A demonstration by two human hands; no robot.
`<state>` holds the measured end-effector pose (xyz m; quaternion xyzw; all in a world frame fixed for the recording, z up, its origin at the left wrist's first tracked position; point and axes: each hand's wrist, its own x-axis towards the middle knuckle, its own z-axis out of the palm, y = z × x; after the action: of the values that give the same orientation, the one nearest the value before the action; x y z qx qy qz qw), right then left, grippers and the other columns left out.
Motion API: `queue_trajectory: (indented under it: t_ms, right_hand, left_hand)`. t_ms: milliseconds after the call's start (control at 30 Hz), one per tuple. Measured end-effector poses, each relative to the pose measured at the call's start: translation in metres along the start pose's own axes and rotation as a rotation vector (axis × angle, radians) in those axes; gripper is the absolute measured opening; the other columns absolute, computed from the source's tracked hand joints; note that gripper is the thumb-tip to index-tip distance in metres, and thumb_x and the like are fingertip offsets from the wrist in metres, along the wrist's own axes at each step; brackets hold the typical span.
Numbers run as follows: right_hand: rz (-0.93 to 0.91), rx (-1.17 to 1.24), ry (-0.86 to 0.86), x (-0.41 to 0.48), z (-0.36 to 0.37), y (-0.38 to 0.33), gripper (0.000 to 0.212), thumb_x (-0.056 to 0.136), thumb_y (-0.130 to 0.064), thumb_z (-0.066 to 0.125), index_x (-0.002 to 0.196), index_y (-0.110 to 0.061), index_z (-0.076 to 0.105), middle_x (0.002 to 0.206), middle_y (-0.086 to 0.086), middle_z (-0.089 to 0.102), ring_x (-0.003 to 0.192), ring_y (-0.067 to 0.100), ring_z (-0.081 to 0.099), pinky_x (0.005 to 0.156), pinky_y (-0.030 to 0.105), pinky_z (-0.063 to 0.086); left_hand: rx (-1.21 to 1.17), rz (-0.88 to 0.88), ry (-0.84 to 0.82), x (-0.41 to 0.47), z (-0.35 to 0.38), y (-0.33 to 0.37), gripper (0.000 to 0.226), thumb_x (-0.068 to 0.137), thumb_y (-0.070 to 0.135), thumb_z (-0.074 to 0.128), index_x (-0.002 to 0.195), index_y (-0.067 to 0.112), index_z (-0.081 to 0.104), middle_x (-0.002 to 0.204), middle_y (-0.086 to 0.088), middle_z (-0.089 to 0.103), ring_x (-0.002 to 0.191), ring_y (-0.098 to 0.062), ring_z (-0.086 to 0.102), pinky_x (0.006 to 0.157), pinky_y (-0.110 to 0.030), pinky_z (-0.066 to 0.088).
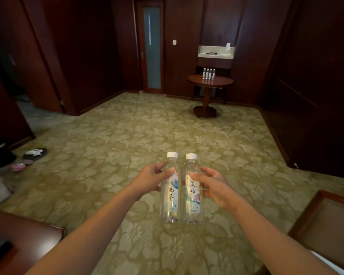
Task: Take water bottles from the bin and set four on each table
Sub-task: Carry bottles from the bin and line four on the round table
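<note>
Mid-delivery: left hand (pixel 150 180) and right hand (pixel 213 185) each grip an upright water bottle (pixel 170 193), likely bound for another table, since the far round table (pixel 210 81) holds four.

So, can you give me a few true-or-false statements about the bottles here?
1. The left hand grips the left bottle and the right hand the right bottle. True.
2. Both held bottles are uncapped. False: each has its white cap on.
3. The round table by the far wall bears four bottles. True.
4. The held bottles lie on the carpet. False: they are held upright above it.
</note>
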<state>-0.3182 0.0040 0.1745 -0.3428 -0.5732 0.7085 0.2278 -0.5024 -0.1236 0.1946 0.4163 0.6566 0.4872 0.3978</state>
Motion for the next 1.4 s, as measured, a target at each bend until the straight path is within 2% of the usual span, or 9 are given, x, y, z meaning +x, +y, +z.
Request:
queue_trajectory:
  t_ms: [100,300,500,733,833,1067,1200,1267,1400]
  right_hand:
    - [0.019,0.012,-0.006,0.031,-0.008,-0.002,0.056,0.072,-0.021,0.082,0.123,-0.011,0.06,0.099,0.009,0.076,0.081,0.022,0.073,0.064,0.033,0.058]
    - [0.038,-0.017,-0.016,0.124,-0.053,-0.02,0.068,0.058,-0.027,0.086,0.119,-0.009,0.061,0.106,0.013,0.074,0.083,0.024,0.074,0.067,0.035,0.059]
    - [0.06,-0.053,-0.075,0.241,-0.127,-0.076,0.066,0.058,-0.021,0.085,0.118,-0.01,0.058,0.102,0.01,0.076,0.083,0.024,0.073,0.069,0.037,0.059]
    - [0.057,-0.052,-0.034,0.359,-0.2,-0.122,0.069,0.056,-0.014,0.087,0.119,-0.013,0.058,0.109,0.008,0.073,0.091,0.024,0.073,0.07,0.034,0.059]
    - [0.036,-0.092,0.006,0.405,-0.228,-0.135,0.071,0.051,-0.018,0.089,0.117,-0.014,0.062,0.112,0.008,0.071,0.095,0.024,0.073,0.075,0.033,0.06]
    - [0.021,-0.158,0.081,0.537,-0.294,-0.166,0.056,0.065,-0.013,0.089,0.115,-0.015,0.064,0.108,0.005,0.074,0.091,0.019,0.074,0.069,0.027,0.059]
    - [0.006,-0.207,0.128,0.627,-0.331,-0.196,0.056,0.064,-0.012,0.09,0.113,-0.016,0.064,0.112,0.006,0.072,0.095,0.02,0.073,0.075,0.029,0.059]
    - [-0.002,-0.218,0.153,0.672,-0.349,-0.214,0.06,0.062,-0.012,0.09,0.116,-0.014,0.063,0.113,0.007,0.071,0.095,0.02,0.073,0.075,0.03,0.06]
    - [-0.015,-0.194,0.186,0.748,-0.388,-0.247,0.057,0.065,-0.008,0.089,0.116,-0.012,0.064,0.111,0.007,0.072,0.089,0.016,0.074,0.063,0.02,0.057]
  left_hand:
    - [-0.009,-0.032,0.026,0.029,-0.002,0.001,0.031,0.097,0.037,0.057,0.126,0.027,0.062,0.103,0.002,0.075,0.082,-0.005,0.07,0.066,-0.027,0.058]
    - [0.024,-0.056,0.007,0.13,0.0,0.006,0.034,0.093,0.037,0.062,0.123,0.02,0.065,0.103,0.0,0.076,0.09,-0.014,0.073,0.067,-0.03,0.059]
    - [0.046,-0.076,-0.002,0.272,0.014,0.038,0.037,0.089,0.039,0.067,0.119,0.017,0.068,0.101,0.002,0.076,0.092,-0.013,0.073,0.072,-0.032,0.06]
    - [0.009,-0.093,0.009,0.423,0.029,0.055,0.063,0.079,0.049,0.074,0.132,0.018,0.061,0.112,0.001,0.073,0.105,-0.022,0.068,0.074,-0.035,0.061]
    - [-0.01,-0.093,-0.02,0.478,0.036,0.061,0.05,0.085,0.044,0.07,0.128,0.018,0.064,0.108,0.002,0.075,0.097,-0.018,0.07,0.074,-0.031,0.06]
    - [0.012,-0.053,-0.067,0.64,0.036,0.072,0.069,0.067,0.053,0.077,0.126,0.02,0.064,0.108,0.004,0.074,0.092,-0.01,0.071,0.075,-0.026,0.058]
    - [0.001,-0.044,-0.095,0.751,0.028,0.086,0.071,0.061,0.051,0.08,0.123,0.019,0.065,0.107,0.003,0.075,0.09,-0.01,0.07,0.075,-0.028,0.058]
    - [0.009,-0.051,-0.112,0.809,0.024,0.095,0.067,0.063,0.048,0.083,0.122,0.02,0.065,0.108,0.003,0.074,0.092,-0.012,0.07,0.08,-0.031,0.06]
    - [0.012,-0.049,-0.171,0.914,0.024,0.117,0.06,0.071,0.039,0.083,0.124,0.018,0.063,0.113,0.004,0.073,0.099,-0.012,0.071,0.083,-0.032,0.059]
